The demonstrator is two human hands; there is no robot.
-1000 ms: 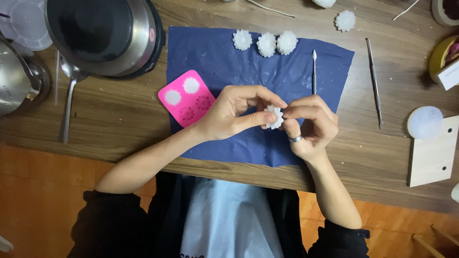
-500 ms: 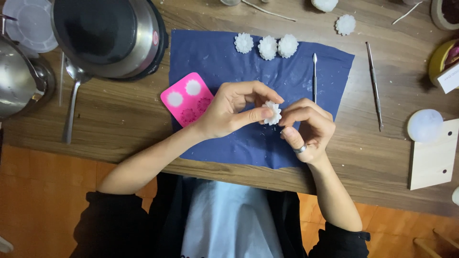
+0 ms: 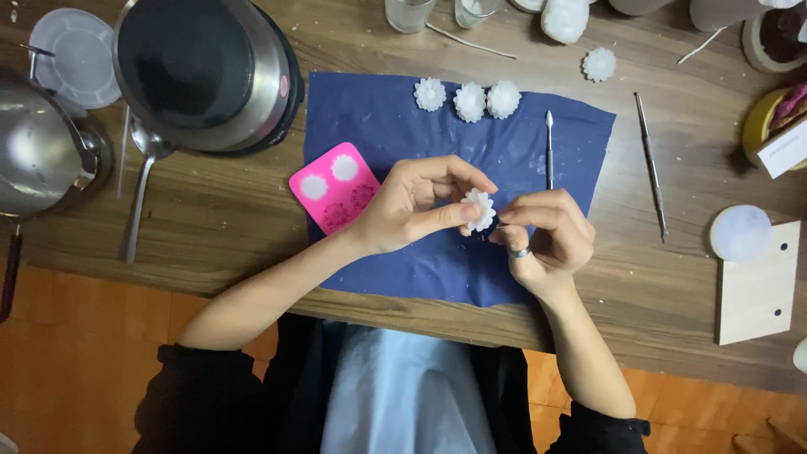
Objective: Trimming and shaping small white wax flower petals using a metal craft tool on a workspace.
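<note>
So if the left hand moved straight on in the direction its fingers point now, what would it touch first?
The left hand points to the right and already touches the white flower piece. Just past it is the right hand, probably the first thing met, though depth is hard to judge.

At your ten o'clock sits a steel pot [image 3: 206,71], a spoon [image 3: 141,189] just beside it. A pink mould [image 3: 334,187] lies at nine o'clock, and a wooden board [image 3: 756,286] at three o'clock.

White flower-shaped wax piece [image 3: 479,208] — pinched, above cloth
</note>
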